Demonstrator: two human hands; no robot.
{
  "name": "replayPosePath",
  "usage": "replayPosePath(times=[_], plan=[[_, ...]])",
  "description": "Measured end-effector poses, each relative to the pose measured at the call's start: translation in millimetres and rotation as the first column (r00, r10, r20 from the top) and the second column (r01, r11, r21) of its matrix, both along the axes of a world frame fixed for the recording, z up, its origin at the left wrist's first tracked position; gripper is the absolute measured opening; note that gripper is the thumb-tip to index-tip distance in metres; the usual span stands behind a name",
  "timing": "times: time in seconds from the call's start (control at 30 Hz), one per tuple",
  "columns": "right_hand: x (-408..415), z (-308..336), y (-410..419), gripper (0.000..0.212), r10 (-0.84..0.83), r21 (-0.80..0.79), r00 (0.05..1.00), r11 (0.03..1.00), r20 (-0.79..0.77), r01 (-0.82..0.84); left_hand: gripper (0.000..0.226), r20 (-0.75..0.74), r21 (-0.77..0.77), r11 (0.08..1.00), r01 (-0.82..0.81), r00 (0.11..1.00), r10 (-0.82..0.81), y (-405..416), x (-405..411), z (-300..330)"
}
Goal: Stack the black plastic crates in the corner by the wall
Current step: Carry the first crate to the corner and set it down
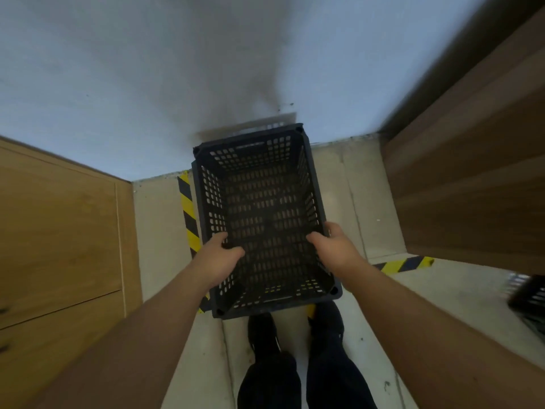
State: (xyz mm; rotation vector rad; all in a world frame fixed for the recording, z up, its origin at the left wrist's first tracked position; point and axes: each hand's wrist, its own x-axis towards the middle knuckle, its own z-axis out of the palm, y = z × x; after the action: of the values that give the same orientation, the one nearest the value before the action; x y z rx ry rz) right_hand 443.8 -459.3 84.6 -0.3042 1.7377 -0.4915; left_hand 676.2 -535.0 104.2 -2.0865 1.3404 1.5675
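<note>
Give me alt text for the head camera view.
Seen from above, a person's left hand and right hand grip the long sides of a black perforated crate by a pale wall, over yellow-black floor tape, between wooden cabinets.

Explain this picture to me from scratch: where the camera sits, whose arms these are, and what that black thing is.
There is no machine here. The one picture comes from a wide-angle camera worn on a person's head, looking forward and down, so the two bare arms belong to the wearer. The left hand and the right hand each have a grip on a long side wall of a black perforated plastic crate, which is open and has nothing in it. A second rim showing at its far end suggests it sits on another crate. It stands by the pale blue-grey wall, over yellow-and-black striped floor tape on a light concrete floor. Wooden cabinet panels flank both sides. The wearer's black shoes show below, and another dark crate peeks in at the right edge.
</note>
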Motion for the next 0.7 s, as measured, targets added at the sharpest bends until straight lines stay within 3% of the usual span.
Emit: replayPosePath(times=[0.33, 0.7], plan=[[-11, 76, 110, 0.069, -0.246, -0.053, 0.945, 0.969, -0.216, 0.240, 0.074, 0.053, -0.265, 0.865, 0.427, 0.902, -0.430, 50, -59, 79], [-37, 139, 243, 0.068, -0.619, -0.097, 0.751, 0.782, -0.231, 0.615, 0.075, -0.024, -0.222, 0.654, 0.723, 0.667, -0.745, 136, -160, 128]])
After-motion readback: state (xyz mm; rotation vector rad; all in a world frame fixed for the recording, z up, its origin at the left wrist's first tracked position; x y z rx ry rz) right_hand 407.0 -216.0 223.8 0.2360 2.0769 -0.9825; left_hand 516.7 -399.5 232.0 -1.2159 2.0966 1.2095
